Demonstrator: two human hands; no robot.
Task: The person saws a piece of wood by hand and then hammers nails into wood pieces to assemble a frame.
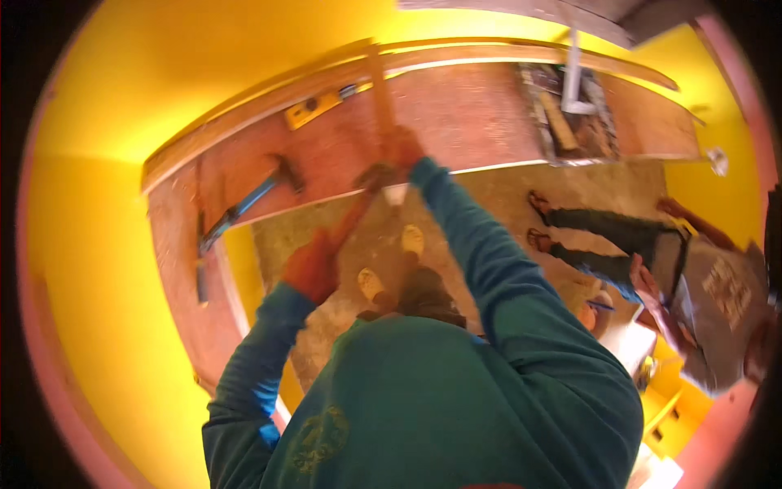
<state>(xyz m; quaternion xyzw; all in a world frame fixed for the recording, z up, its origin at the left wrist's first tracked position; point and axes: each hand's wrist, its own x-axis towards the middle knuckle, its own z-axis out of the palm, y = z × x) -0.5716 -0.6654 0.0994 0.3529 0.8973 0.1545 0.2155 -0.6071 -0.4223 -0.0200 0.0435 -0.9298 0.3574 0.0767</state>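
"What is held in the left hand?"

"A brown-handled hammer (350, 216) is gripped by the left hand (312, 267), left of the frame's centre. The fingers are closed round the handle, and the hammer's blurred head is seen up and to the right, at the front edge of a reddish bench (468, 114)."

"And in the right?"

"A wooden strip (380, 90) is held by the right hand (401, 148) in the upper middle of the frame. The hand appears closed on the strip's lower part; how each finger is placed cannot be told through the blur. Above the hand, the bench top is crossed by the strip."

"Is the right hand touched by the hammer's head?"

"That cannot be told; the two are seen just beside each other."

"What else is laid out?"

"A blue-handled hammer (252, 197) is seen at the left, and a yellow spirit level (314, 110) in the upper left. At the upper right, mixed pieces are contained in a tray (541, 122), with a white angled piece (573, 81) over it."

"Is anyone else shown?"

"A co-worker (725, 301) is shown at the right edge."
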